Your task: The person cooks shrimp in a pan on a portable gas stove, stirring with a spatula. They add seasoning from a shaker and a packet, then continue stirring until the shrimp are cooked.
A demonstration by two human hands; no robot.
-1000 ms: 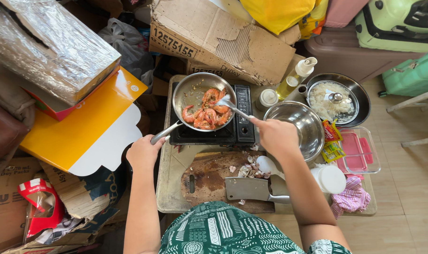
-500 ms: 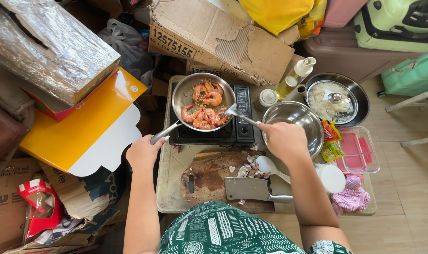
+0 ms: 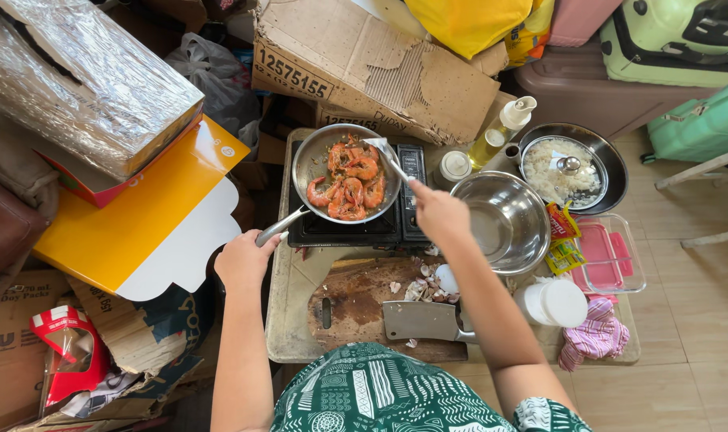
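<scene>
Torn cardboard boxes (image 3: 380, 60) crowd the far side of a small tabletop (image 3: 288, 320), and a yellow carton (image 3: 132, 224) lies off its left edge. On the tabletop sits a black stove (image 3: 408, 196), and on the stove a steel pan (image 3: 320, 160) holding orange shrimp (image 3: 348, 188) gathered toward its middle and right. Just right of the stove stands an empty steel bowl (image 3: 508, 220), with a dark pan of rice (image 3: 612, 160) under a glass lid behind it, an oil bottle (image 3: 496, 136) and a small white jar (image 3: 454, 166) between them and the stove. A clear box with a pink lid (image 3: 612, 256) lies at the right edge, a striped cloth (image 3: 592, 336) and a white tub (image 3: 556, 302) nearer the person. In front of the stove is a stained wooden board (image 3: 356, 300) carrying a cleaver (image 3: 420, 322) and scattered garlic peels (image 3: 424, 288). The left hand (image 3: 242, 260) has its grip closed around the end of the pan handle (image 3: 277, 227), which juts off the stove's near left corner. The right hand (image 3: 437, 214), above the gap between stove and bowl, has its grip closed on the handle of a metal spatula (image 3: 384, 154), whose blade rests at the pan's far right rim, touching the shrimp.
</scene>
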